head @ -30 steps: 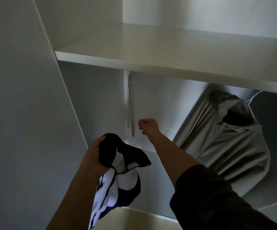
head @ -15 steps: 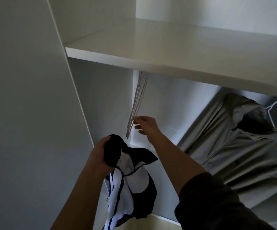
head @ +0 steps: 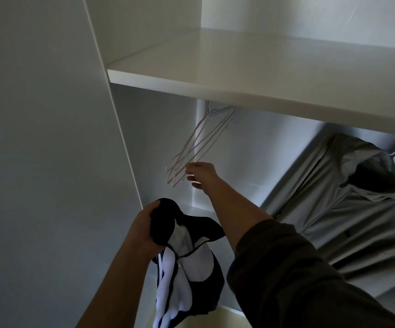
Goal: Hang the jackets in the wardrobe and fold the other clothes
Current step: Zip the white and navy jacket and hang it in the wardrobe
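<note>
Left hand grips the dark collar of a navy-and-white zip jacket, fingers curled tight round it. The jacket hangs low in front of the open wardrobe. Right hand reaches up to the lower ends of white wire hangers, which tilt out from under the shelf. Fingers are slightly spread and touch the wire; we cannot tell whether they pinch it. Grey hooded jacket hangs at right.

Left grip clenched, right grip raised — fingers extended
</note>
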{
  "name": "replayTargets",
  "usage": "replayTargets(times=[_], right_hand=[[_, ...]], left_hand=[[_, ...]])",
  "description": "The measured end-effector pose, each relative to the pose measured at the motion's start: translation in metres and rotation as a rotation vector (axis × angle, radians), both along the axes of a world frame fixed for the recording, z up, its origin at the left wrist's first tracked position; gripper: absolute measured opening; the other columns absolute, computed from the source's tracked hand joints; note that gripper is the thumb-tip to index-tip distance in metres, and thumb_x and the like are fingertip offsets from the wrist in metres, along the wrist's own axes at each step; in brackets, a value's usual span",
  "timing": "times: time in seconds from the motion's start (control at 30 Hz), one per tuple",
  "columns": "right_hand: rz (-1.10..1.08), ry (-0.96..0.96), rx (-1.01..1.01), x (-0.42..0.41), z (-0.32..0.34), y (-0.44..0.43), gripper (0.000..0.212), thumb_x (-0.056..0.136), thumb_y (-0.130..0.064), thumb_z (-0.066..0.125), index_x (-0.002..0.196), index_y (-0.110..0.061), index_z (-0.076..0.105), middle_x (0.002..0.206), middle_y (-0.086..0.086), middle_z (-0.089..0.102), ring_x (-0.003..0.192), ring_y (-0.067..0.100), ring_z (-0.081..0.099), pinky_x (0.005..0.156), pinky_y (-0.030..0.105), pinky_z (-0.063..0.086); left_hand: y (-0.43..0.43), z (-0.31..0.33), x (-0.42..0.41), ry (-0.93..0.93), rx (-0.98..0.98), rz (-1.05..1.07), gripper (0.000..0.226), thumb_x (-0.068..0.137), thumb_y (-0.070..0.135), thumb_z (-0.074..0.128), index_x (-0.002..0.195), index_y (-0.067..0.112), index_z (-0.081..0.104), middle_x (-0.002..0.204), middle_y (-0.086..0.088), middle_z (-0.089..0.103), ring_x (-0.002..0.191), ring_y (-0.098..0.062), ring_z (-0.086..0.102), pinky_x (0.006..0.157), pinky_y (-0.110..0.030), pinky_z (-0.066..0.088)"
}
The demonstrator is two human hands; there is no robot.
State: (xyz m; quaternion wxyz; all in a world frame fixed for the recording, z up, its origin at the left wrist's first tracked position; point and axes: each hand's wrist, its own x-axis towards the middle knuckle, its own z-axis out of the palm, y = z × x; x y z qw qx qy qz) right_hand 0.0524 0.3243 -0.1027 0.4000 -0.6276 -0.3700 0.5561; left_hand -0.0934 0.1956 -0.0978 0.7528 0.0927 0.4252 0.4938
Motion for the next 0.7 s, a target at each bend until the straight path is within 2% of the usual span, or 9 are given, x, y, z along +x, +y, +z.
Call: replayTargets(times=[0.1,0.2,0.37,0.43,0.5,0.6,0.7], right_hand=[[-0.005,0.022,-0.016,-0.006,0.001,0.007,0.004,0.089,-0.017,0.064,0.085,-0.014,0.064,0.076,-0.002,0.062,0.063,0.008,0.058,0.056,0.021,0.045],[-0.005,0.026,-0.024,-0.014,0.001,0.013,0.01,0.089,-0.017,0.063,0.079,-0.017,0.062,0.076,-0.002,0.062,0.063,0.008,0.058,0.057,0.022,0.045],[-0.004,0.037,-0.034,-0.027,0.002,0.022,0.012,0.089,-0.018,0.063,0.077,-0.019,0.06,0.074,-0.003,0.061,0.062,0.007,0.058,0.054,0.021,0.044],[-0.003,0.069,-0.034,-0.034,0.004,0.026,0.009,0.088,-0.017,0.063,0.08,-0.019,0.061,0.076,-0.003,0.062,0.064,0.008,0.059,0.056,0.022,0.046],[-0.009,0.1,-0.045,-0.041,0.006,0.032,0.011,0.088,-0.015,0.06,0.079,-0.019,0.06,0.074,-0.002,0.061,0.064,0.009,0.059,0.057,0.022,0.046],[-0.024,0.114,-0.065,-0.049,0.009,0.04,0.014,0.089,-0.013,0.057,0.076,-0.017,0.058,0.07,-0.001,0.06,0.059,0.009,0.057,0.056,0.022,0.044],[-0.05,0.126,-0.081,-0.053,0.007,0.046,0.014,0.09,-0.014,0.058,0.076,-0.015,0.056,0.073,0.0,0.06,0.061,0.009,0.058,0.056,0.023,0.045]], left_hand=[[-0.003,-0.001,-0.005,0.022,0.016,0.016,0.059,0.098,0.021,0.042,0.046,0.006,0.067,0.042,-0.002,0.055,0.033,-0.01,0.053,0.036,-0.015,0.043],[-0.004,-0.001,-0.012,0.036,-0.007,0.03,0.054,0.096,0.021,0.045,0.05,0.005,0.069,0.046,-0.003,0.058,0.036,-0.012,0.055,0.038,-0.016,0.045],[-0.003,-0.003,-0.022,0.061,-0.029,0.033,0.039,0.097,0.023,0.044,0.072,0.001,0.064,0.053,-0.006,0.057,0.044,-0.014,0.053,0.044,-0.019,0.045],[-0.002,-0.005,-0.026,0.075,-0.036,0.055,0.035,0.096,0.024,0.046,0.077,0.001,0.064,0.062,-0.007,0.055,0.055,-0.017,0.051,0.053,-0.022,0.044],[-0.001,-0.007,-0.029,0.084,-0.042,0.076,0.038,0.094,0.024,0.047,0.072,0.001,0.068,0.068,-0.009,0.051,0.062,-0.019,0.045,0.06,-0.024,0.037],[-0.004,-0.008,-0.031,0.097,-0.041,0.084,0.041,0.092,0.023,0.048,0.066,0.0,0.071,0.071,-0.011,0.047,0.062,-0.02,0.04,0.061,-0.025,0.033],[-0.005,-0.01,-0.033,0.089,-0.022,0.083,0.042,0.093,0.021,0.046,0.068,-0.002,0.071,0.073,-0.015,0.054,0.064,-0.026,0.05,0.066,-0.027,0.038]])
